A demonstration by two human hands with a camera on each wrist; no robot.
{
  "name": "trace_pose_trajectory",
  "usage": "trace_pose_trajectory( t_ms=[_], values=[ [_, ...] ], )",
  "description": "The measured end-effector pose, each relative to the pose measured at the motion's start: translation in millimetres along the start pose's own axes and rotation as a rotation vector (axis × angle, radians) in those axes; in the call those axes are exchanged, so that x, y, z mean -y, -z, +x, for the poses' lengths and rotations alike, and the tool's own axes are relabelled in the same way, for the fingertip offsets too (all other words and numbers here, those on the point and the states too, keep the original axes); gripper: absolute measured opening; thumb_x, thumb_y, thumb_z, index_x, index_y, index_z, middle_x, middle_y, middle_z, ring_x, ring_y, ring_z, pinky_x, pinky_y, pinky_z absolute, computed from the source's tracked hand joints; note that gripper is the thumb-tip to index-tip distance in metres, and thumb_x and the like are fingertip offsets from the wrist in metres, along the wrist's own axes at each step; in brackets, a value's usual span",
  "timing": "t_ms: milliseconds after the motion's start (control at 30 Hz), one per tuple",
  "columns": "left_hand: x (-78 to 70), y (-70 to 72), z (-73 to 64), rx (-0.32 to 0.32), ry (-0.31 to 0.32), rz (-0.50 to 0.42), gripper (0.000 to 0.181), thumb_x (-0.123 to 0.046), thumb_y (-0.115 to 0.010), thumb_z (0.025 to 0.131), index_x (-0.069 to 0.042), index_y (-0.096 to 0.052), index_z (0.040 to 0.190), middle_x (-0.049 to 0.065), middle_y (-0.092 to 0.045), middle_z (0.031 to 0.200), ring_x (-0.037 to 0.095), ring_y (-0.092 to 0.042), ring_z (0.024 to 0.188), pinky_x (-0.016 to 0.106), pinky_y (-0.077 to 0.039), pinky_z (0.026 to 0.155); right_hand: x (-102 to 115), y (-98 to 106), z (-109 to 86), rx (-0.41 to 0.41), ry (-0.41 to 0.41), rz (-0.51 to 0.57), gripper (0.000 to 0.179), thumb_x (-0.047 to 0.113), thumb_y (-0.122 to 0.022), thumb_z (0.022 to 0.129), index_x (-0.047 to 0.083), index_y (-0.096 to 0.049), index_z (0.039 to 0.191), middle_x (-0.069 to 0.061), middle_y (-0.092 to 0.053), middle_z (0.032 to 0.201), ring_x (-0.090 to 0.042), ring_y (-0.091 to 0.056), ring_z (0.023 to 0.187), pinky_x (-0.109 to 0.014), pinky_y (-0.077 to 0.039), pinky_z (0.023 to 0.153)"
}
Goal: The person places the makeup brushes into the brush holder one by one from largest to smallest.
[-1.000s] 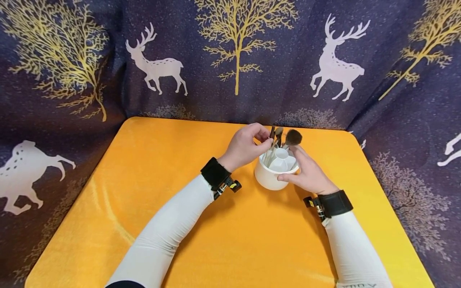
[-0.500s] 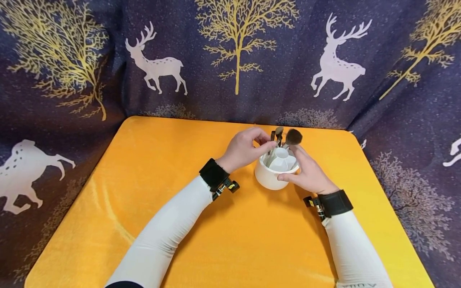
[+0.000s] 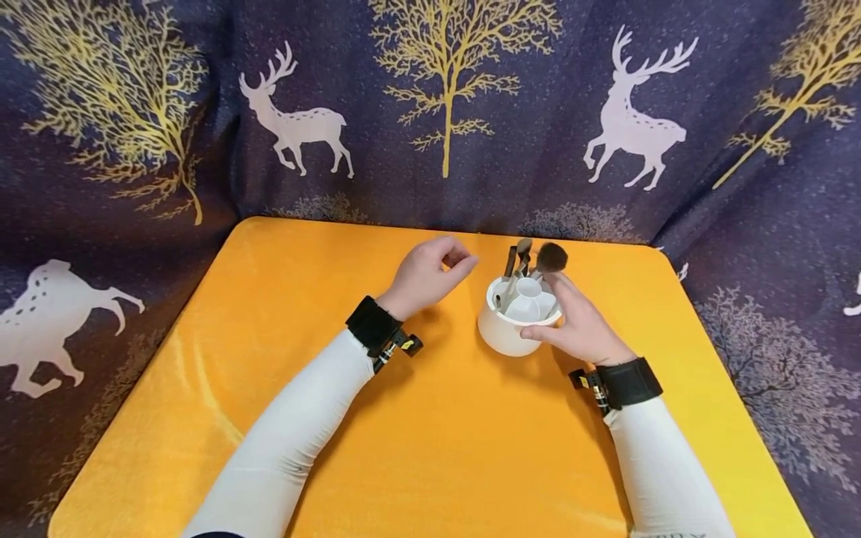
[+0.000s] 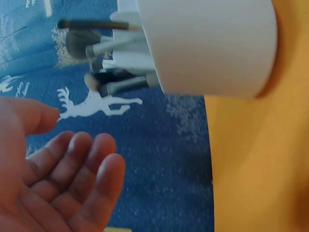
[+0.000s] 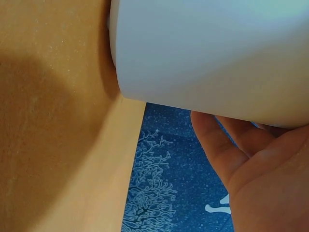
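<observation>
A round white makeup brush holder (image 3: 503, 335) with inner compartments stands upright on the yellow-orange table, right of centre in the head view. Several makeup brushes lean inside, among them a fluffy dark-headed brush (image 3: 551, 257) and dark slim ones at the back left. My right hand (image 3: 580, 326) grips the holder's right side, thumb at the front and fingers round the far side; the right wrist view shows its fingertips against the wall. My left hand (image 3: 425, 278) hovers left of the holder, apart from it, fingers loosely curled. Between its fingers the left wrist view shows nothing.
The table (image 3: 430, 448) has rounded far corners. Behind it and along both sides hangs a dark blue curtain (image 3: 403, 134) printed with white deer and yellow trees.
My left hand has come away from the brushes and moved left, leaving the slim brushes standing in the holder. My right hand keeps its grip on the holder.
</observation>
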State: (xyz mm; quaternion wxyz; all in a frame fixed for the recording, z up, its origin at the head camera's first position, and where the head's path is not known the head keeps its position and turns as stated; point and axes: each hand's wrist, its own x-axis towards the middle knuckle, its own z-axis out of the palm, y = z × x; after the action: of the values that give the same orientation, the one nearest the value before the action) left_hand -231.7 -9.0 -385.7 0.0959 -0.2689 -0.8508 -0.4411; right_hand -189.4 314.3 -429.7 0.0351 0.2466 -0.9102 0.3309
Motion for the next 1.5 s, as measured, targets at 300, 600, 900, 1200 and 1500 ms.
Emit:
trace_pose_trajectory(
  t_ms=[300, 600, 900, 1200, 1500],
  values=[
    [29.9, 30.3, -20.3, 0.018, 0.144, 0.099, 0.018, -0.03, -0.073, 0.109, -0.012, -0.077, 0.11, 0.003, -0.073, 0.1, 0.022, -0.065, 0.09, 0.041, -0.053, 0.085, -0.4, -2.8, 1.4, 0.008, 0.002, -0.006, 0.105, 0.039, -0.097, 0.088, 0.006, -0.04, 0.169, -0.019, -0.044, 0.169, -0.043, -0.049, 0.149, -0.068, -0.042, 0.118],
    [54.8, 53.6, -38.4, 0.098, 0.261, 0.184, 0.021, -0.032, -0.071, 0.11, -0.012, -0.074, 0.11, 0.004, -0.071, 0.095, 0.023, -0.062, 0.079, 0.041, -0.049, 0.077, 1.5, 1.3, 1.2, 0.01, -0.017, 0.005, 0.107, 0.037, -0.097, 0.088, 0.007, -0.037, 0.171, -0.019, -0.04, 0.172, -0.046, -0.047, 0.152, -0.07, -0.04, 0.118],
    [64.6, 60.5, -58.1, 0.217, 0.331, 0.252, 0.019, -0.03, -0.073, 0.109, -0.011, -0.075, 0.105, 0.003, -0.07, 0.084, 0.021, -0.06, 0.067, 0.038, -0.046, 0.068, 2.3, 1.4, -0.2, 0.007, -0.03, 0.01, 0.105, 0.039, -0.097, 0.089, 0.006, -0.038, 0.17, -0.019, -0.042, 0.17, -0.044, -0.048, 0.15, -0.071, -0.042, 0.116],
    [71.8, 61.0, -75.0, 0.308, 0.373, 0.298, 0.022, -0.032, -0.077, 0.106, -0.01, -0.076, 0.102, 0.004, -0.07, 0.086, 0.021, -0.057, 0.068, 0.036, -0.044, 0.065, 2.5, 0.8, -0.1, -0.002, -0.018, -0.003, 0.106, 0.039, -0.097, 0.088, 0.004, -0.039, 0.169, -0.02, -0.043, 0.169, -0.045, -0.049, 0.148, -0.071, -0.043, 0.115],
    [80.7, 59.6, -84.1, 0.36, 0.405, 0.301, 0.017, -0.028, -0.081, 0.102, -0.013, -0.076, 0.095, 0.001, -0.07, 0.084, 0.019, -0.059, 0.069, 0.036, -0.045, 0.068, 0.9, -0.5, -2.1, 0.009, -0.027, 0.001, 0.109, 0.04, -0.097, 0.089, 0.009, -0.035, 0.172, -0.019, -0.042, 0.17, -0.045, -0.047, 0.151, -0.071, -0.042, 0.117]
  ],
)
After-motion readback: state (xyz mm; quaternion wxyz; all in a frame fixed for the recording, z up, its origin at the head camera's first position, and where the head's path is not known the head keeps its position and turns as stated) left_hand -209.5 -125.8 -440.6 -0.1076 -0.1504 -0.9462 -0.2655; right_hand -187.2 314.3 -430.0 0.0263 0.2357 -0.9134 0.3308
